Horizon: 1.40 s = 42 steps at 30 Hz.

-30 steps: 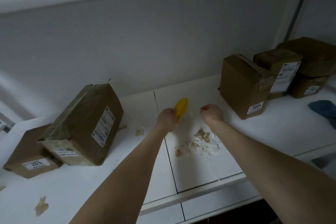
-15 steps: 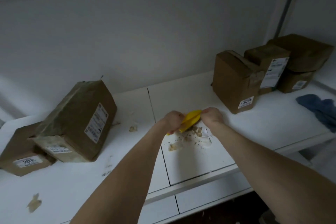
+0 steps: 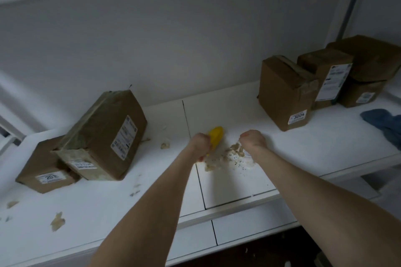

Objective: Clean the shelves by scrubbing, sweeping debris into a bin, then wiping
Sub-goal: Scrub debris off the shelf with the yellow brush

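Observation:
My left hand (image 3: 200, 144) grips a yellow scrubbing brush (image 3: 215, 136), tilted up and away over the white shelf (image 3: 238, 186). Just right of it lies a pile of brown crumbs and dark specks (image 3: 225, 157). A pale thin sheet (image 3: 247, 159) shows under the pile's right side. My right hand (image 3: 253, 140) is curled into a fist at that sheet's far edge and seems to pinch it. The grip itself is hidden by the knuckles.
Two taped cardboard boxes (image 3: 102, 136) lean together at the left. Several boxes (image 3: 284, 95) stand at the back right, with a blue cloth (image 3: 384, 123) beside them. Brown scraps (image 3: 57, 221) lie on the left shelf board. The shelf's front edge (image 3: 238, 208) runs below my arms.
The brush swept right to meet my right hand over the crumbs, then drew back left and up. My hands are apart again.

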Motion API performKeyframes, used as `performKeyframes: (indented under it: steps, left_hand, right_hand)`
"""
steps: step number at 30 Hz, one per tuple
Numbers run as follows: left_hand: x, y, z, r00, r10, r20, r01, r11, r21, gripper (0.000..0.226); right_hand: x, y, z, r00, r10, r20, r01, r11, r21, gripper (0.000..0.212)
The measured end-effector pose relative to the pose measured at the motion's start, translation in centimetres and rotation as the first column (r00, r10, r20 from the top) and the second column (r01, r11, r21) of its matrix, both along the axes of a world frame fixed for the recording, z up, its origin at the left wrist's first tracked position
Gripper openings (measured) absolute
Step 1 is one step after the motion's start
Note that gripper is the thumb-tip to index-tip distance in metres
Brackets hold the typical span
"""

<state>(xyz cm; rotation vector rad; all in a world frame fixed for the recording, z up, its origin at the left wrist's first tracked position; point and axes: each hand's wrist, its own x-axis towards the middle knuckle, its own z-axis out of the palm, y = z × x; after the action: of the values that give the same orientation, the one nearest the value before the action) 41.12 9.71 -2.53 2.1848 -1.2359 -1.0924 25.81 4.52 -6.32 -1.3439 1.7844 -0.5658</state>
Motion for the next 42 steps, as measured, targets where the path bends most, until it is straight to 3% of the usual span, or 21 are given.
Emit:
performKeyframes:
  steps: [5,10,14,19,26,32,35,38,42]
  left_hand:
    - [-0.7,2.2,0.6,0.995,0.029,-0.098,-0.033,0.999,-0.034,0.045]
    - [0.8,4.3,1.1,0.941,0.259,-0.217,-0.291,0.948,-0.13,0.034]
    - [0.8,6.7,1.2,0.916,0.371,-0.15,-0.391,0.912,-0.128,0.03]
    - [-1.9,7.9,-0.3,0.91,0.409,-0.066,-0.412,0.91,-0.047,0.035]
    - [-8.4,7.6,-0.1,0.945,0.302,-0.126,-0.304,0.953,0.001,0.031]
    - [-5.4,7.8,0.7,0.887,0.449,-0.105,-0.459,0.883,-0.1,0.04]
    - [-5.5,8.9,0.6,0.875,0.48,-0.064,-0.483,0.874,-0.056,0.033]
    - [-7.8,8.8,0.4,0.896,0.431,-0.104,-0.435,0.9,-0.013,0.033]
    - [-9.7,8.1,0.5,0.952,0.295,-0.085,-0.296,0.955,-0.004,0.042]
  right_hand:
    - [1.5,0.9,1.4,0.999,-0.004,0.033,0.005,0.999,-0.041,0.029]
    - [1.5,1.6,2.4,0.998,0.048,0.029,-0.047,0.998,-0.048,0.027]
    - [1.2,2.6,2.6,0.993,0.112,0.026,-0.111,0.992,-0.06,0.019]
    - [-0.4,3.2,2.1,0.991,0.132,0.019,-0.131,0.99,-0.048,0.014]
    - [-2.2,3.8,1.2,0.993,0.106,0.046,-0.105,0.994,-0.022,0.022]
    - [-3.3,3.5,1.8,0.992,0.114,0.047,-0.112,0.993,-0.045,0.017]
    - [-3.9,3.6,1.3,0.994,0.104,0.03,-0.103,0.994,-0.024,0.014]
    - [-4.5,3.5,0.5,0.996,0.094,-0.006,-0.094,0.996,-0.005,0.028]
    - [-4.2,3.6,0.6,0.989,0.137,-0.046,-0.137,0.991,0.009,0.032]
